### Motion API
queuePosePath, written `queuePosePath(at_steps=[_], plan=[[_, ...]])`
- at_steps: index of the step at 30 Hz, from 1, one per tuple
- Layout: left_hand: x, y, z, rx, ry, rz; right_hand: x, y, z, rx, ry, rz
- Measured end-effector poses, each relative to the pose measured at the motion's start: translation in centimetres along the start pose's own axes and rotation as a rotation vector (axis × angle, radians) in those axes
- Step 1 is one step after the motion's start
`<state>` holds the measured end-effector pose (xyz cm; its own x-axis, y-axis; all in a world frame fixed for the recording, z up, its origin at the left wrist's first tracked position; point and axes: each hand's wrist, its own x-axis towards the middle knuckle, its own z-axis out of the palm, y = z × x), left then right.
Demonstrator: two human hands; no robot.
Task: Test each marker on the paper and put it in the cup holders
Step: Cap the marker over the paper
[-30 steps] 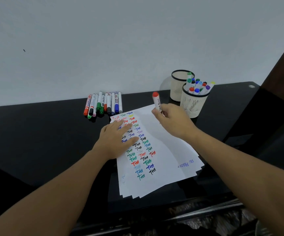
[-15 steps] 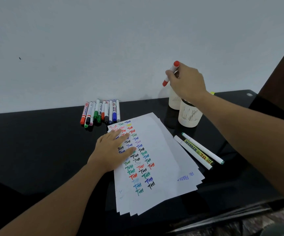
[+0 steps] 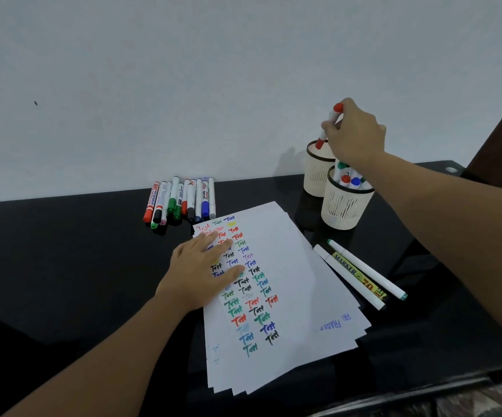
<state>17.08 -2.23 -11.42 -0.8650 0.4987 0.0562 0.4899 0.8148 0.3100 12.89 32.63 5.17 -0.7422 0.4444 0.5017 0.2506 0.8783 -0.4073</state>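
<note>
1. Two cup holders are standing at the back right in the head view; the right hand (image 3: 353, 132) is pinching a red marker (image 3: 328, 127), tip down over the far cup holder (image 3: 317, 173), apparently to drop it in.
2. Flat and open, the left hand (image 3: 204, 269) is pressing the paper (image 3: 286, 266), likely steadying it for testing.
3. Untested markers (image 3: 180, 200) are lying near the wall.

On the worktop (image 3: 63, 266), the paper stack (image 3: 289, 281) lies in the middle. A row of markers (image 3: 180, 201) lies far left of it, two cup holders (image 3: 344, 210) far right, three markers (image 3: 361, 275) just right.
</note>
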Motion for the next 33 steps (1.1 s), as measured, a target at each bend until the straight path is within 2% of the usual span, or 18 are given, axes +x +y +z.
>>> queuePosePath(at_steps=[12,19,26,33], plan=[[0.1,-0.1,0.0,0.020,-0.006,-0.006,1.6,0.8,0.2,-0.015,-0.185,0.090],[0.2,0.1,-0.1,0.016,-0.013,-0.009,1.1,0.8,-0.1,0.036,-0.134,0.087],[0.1,0.0,-0.1,0.004,-0.013,-0.011,-1.2,-1.8,-0.6,0.040,-0.102,-0.057],[-0.2,0.4,-0.2,-0.074,0.041,-0.015,-6.8,-7.1,1.1,-0.023,-0.160,-0.399]])
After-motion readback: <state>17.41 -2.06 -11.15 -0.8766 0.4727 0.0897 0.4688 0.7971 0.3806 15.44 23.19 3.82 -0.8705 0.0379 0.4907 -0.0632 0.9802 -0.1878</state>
